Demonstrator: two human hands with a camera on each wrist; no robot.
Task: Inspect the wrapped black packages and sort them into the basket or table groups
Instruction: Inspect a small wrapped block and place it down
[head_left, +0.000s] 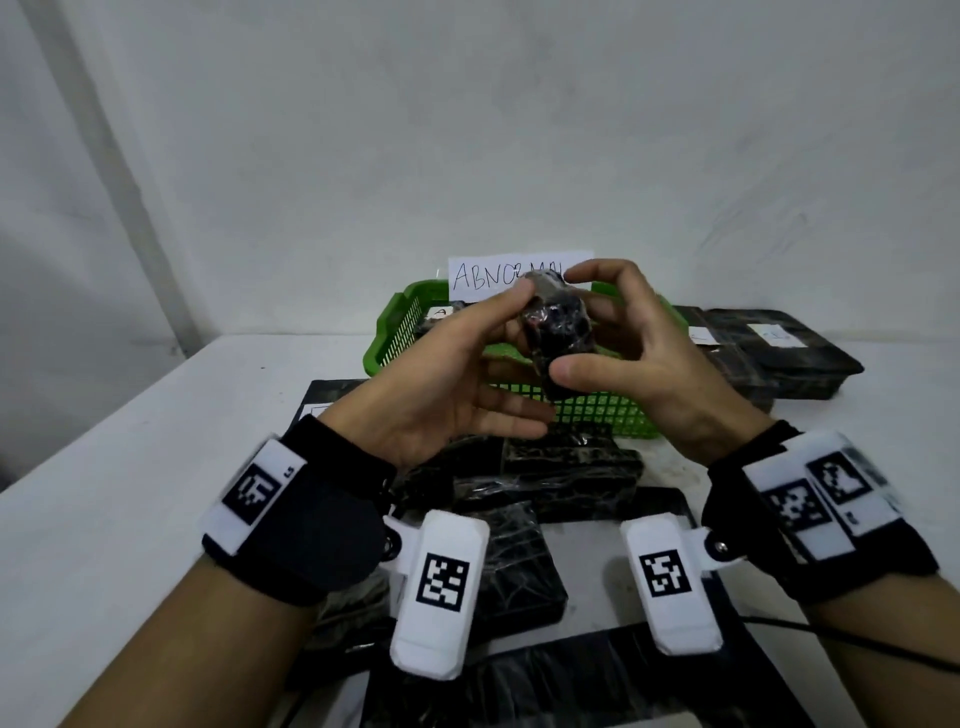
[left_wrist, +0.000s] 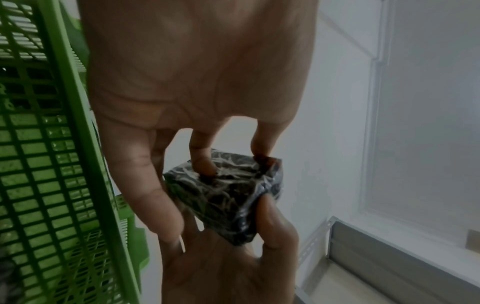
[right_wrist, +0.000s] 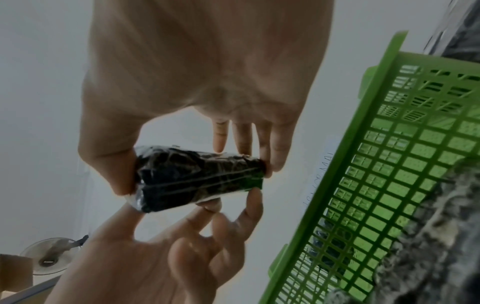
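A small black package (head_left: 558, 332) wrapped in crinkled clear film is held in the air over the green basket (head_left: 395, 332). My left hand (head_left: 511, 322) pinches its left side with thumb and fingertips. My right hand (head_left: 571, 322) grips it end to end, thumb below and index finger on top. In the left wrist view the package (left_wrist: 223, 195) sits under my left fingertips (left_wrist: 205, 166), beside the basket wall (left_wrist: 64, 144). The right wrist view shows the package (right_wrist: 197, 179) between my right thumb and fingers (right_wrist: 275, 156), with the basket (right_wrist: 389, 164) to the right.
A paper sign reading ABNORMAL (head_left: 483, 275) stands behind the basket, which holds a labelled package (head_left: 436, 317). Several wrapped black packages (head_left: 566, 467) lie on the white table under my wrists. A stack of flat packages (head_left: 779, 353) sits at the right. A wall is close behind.
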